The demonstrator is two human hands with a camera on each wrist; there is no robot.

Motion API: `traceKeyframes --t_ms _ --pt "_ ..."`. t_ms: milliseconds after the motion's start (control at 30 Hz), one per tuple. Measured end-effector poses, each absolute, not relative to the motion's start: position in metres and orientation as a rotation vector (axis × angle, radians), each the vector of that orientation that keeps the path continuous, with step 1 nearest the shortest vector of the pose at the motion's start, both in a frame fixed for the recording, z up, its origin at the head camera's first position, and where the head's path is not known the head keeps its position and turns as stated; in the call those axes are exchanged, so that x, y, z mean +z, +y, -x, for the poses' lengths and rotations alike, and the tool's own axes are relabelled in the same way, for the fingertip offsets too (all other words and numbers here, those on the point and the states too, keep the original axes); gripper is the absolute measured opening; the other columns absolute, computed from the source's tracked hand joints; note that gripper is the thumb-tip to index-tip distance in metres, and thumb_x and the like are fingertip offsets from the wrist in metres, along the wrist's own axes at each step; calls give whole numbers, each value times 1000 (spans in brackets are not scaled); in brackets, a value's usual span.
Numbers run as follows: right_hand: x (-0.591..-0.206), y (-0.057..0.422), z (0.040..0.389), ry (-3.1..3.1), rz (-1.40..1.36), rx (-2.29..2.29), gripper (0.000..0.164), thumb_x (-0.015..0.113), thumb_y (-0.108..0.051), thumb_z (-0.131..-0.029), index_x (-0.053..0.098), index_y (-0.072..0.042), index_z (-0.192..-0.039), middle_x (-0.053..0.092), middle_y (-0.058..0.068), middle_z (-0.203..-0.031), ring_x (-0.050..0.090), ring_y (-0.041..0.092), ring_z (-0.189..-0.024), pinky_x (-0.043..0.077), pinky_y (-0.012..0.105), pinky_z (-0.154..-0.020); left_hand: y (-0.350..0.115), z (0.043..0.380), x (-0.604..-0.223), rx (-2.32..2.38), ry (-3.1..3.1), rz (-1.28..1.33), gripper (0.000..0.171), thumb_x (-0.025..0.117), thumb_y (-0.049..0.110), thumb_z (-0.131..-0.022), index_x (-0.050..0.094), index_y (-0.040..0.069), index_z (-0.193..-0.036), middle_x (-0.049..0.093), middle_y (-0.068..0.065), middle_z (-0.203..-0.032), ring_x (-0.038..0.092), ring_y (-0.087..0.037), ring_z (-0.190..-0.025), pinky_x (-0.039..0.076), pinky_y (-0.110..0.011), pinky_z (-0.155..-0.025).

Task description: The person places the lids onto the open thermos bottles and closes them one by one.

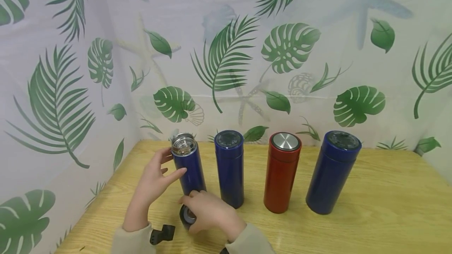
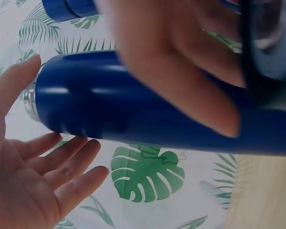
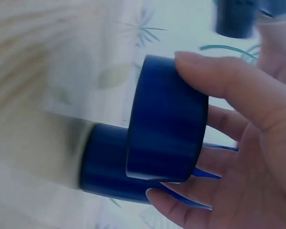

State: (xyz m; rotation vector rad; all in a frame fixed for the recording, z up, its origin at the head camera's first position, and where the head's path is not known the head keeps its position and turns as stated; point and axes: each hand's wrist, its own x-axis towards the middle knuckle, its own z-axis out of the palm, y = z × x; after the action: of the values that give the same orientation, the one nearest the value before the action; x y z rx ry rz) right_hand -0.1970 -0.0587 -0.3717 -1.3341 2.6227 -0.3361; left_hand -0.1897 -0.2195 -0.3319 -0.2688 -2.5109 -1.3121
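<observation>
An uncapped blue vacuum flask (image 1: 192,173) stands at the left of the row, its steel mouth bare. My left hand (image 1: 155,177) is around its upper part, thumb on the near side. In the left wrist view the left fingers (image 2: 83,167) are spread loosely beside the flask, not curled tightly; whether they touch it is unclear. With thumb and fingers my right hand (image 1: 212,213) grips the flask's lid (image 3: 167,119), low in front of the flask. The lid's hollow underside faces sideways in the head view.
To the right stand a capped blue flask (image 1: 229,175), a red flask (image 1: 282,179) with a silver-topped lid, and another blue flask (image 1: 332,179). All are on a wooden table (image 1: 388,195). A leaf-patterned cloth (image 1: 240,69) hangs behind and at the left.
</observation>
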Motion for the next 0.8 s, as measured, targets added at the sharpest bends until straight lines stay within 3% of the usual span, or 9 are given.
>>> traceKeyframes --t_ms 433,800 --pt "-330 -33 184 2713 1315 -429 61 77 -31 -66 52 -16 -119 54 -3 -103 52 12 -89 45 25 -72 -211 203 -346 -1419 -2501 180 76 72 28 -74 29 4 -132 38 -19 -130 40 -35 -115 37 -53 -88" --pt "-313 -17 175 2704 1483 -529 59 74 -29 -70 49 -15 -122 53 -1 -110 49 8 -92 44 27 -74 -206 209 -355 -1432 -2480 139 75 71 25 -76 26 4 -132 43 -20 -124 43 -34 -112 40 -51 -86"
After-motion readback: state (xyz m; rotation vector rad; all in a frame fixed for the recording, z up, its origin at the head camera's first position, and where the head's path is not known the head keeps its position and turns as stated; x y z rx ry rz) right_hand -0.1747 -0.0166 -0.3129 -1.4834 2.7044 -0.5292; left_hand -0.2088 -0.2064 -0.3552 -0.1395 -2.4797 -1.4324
